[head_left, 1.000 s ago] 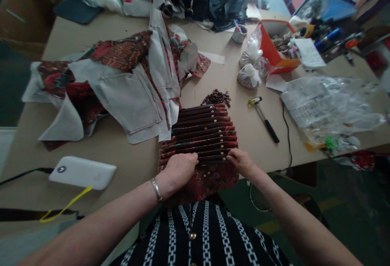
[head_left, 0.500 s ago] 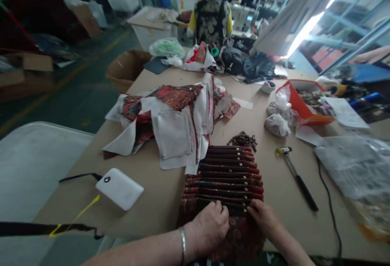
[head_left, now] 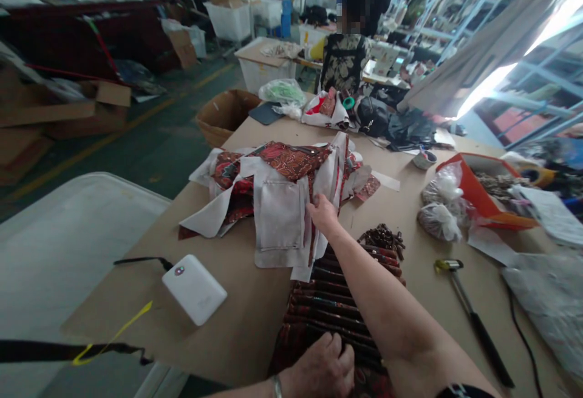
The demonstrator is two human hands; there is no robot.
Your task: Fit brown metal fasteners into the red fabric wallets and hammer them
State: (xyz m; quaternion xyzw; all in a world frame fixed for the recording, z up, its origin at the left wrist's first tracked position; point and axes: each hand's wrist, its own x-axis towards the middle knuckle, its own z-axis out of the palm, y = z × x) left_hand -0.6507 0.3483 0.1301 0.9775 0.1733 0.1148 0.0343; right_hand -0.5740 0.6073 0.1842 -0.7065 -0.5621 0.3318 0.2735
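The strips (head_left: 330, 304), dark red and patterned, lie in a row of folds at the near edge of the surface (head_left: 255, 313) in front of you, partly hidden under your right forearm. Your left hand (head_left: 322, 363), with a bracelet (head_left: 277, 387) at the wrist, is on their near end; its fingers are curled, but you cannot tell here whether they are clamped on anything. To the right of the strips lies a hammer (head_left: 480, 328), its black handle towards you, and well to the left sits a white device (head_left: 195, 291) with a dark cord. Your right hand (head_left: 325, 214) reaches over the strips to the fabric (head_left: 280, 219), a loose heap of grey-backed, red-patterned pieces; its fingers are at a grey edge, and whether they pinch it you cannot tell. Small dark metal parts (head_left: 383, 239) are heaped just beyond the strips. Farther right stand tied clear bags (head_left: 439, 222), beside an orange box (head_left: 467, 188), with a cup (head_left: 424, 160) behind them. Beyond the surface, a person (head_left: 344, 64) is in a flowered garment.
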